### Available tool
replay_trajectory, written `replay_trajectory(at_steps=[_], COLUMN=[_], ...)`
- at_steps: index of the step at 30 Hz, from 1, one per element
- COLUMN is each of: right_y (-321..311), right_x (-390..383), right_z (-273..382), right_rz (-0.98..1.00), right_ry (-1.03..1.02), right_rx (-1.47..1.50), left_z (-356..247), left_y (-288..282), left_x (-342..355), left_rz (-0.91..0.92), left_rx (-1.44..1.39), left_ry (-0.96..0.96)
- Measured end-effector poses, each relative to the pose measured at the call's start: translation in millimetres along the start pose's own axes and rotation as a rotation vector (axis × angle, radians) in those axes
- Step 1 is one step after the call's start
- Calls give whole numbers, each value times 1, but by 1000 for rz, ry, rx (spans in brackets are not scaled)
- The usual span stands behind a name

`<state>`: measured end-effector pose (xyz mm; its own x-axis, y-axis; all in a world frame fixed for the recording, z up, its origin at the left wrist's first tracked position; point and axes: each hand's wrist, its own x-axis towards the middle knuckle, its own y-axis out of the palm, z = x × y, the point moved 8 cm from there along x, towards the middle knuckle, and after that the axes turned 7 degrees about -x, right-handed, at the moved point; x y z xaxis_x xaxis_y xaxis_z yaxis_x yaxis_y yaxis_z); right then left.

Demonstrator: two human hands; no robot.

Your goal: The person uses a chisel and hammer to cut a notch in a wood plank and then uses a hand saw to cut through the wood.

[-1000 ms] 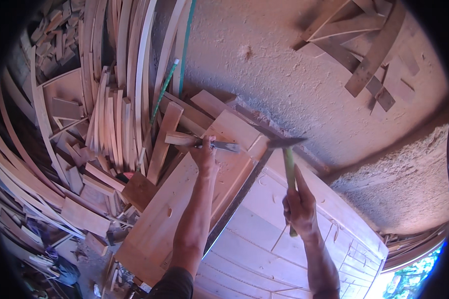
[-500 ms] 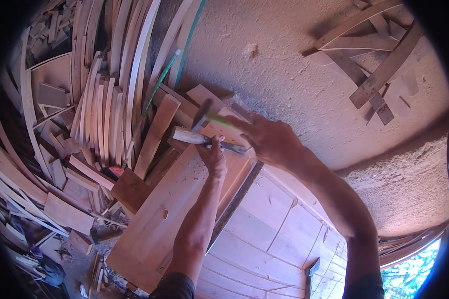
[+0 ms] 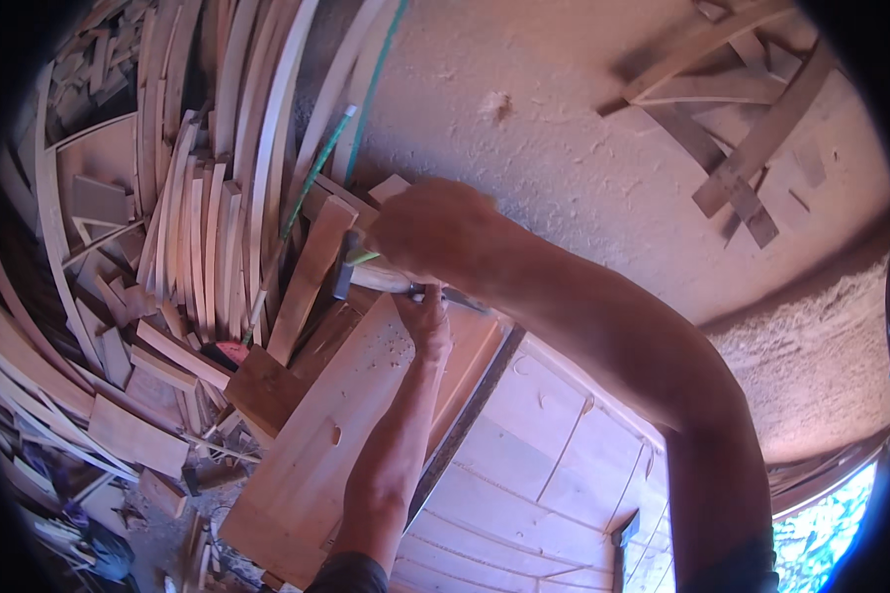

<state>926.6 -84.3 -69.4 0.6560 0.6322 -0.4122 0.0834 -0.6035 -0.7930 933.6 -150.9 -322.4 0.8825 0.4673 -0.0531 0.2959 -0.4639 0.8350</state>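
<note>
My left hand (image 3: 425,318) is closed around a chisel (image 3: 381,278) with a pale wooden handle, held low over the far end of a wooden workpiece (image 3: 311,440). The chisel's blade slants to the right; my right forearm covers part of it. My right hand (image 3: 430,225), somewhat blurred, grips a hammer (image 3: 344,267) with a green handle. The dark hammer head is beside the butt of the chisel handle; whether they touch I cannot tell. Small chips and a hole show on the workpiece's top face.
Pale boards (image 3: 504,474) lie right of the workpiece, with a dark tool (image 3: 623,534) on them. Curved offcuts (image 3: 208,237) crowd the left, near a green stick (image 3: 316,168). Sawdust (image 3: 564,128) covers the ground beyond, where scrap slats (image 3: 752,158) lie at the far right.
My right hand has swung the hammer left and down, bringing its head near the chisel's butt. My left hand keeps the chisel in about the same place.
</note>
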Motion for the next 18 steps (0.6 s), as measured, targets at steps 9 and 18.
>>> replay_trajectory(at_steps=[9, 18], right_y=[81, 230], right_x=[-197, -353], right_z=[-44, 96], right_rz=[-840, -766], right_ry=[650, 1375], right_rx=[896, 1752], left_z=[-57, -1], left_y=[83, 159], left_x=[-13, -38], left_rz=[247, 711], left_rx=[483, 1264], left_ry=[-138, 21])
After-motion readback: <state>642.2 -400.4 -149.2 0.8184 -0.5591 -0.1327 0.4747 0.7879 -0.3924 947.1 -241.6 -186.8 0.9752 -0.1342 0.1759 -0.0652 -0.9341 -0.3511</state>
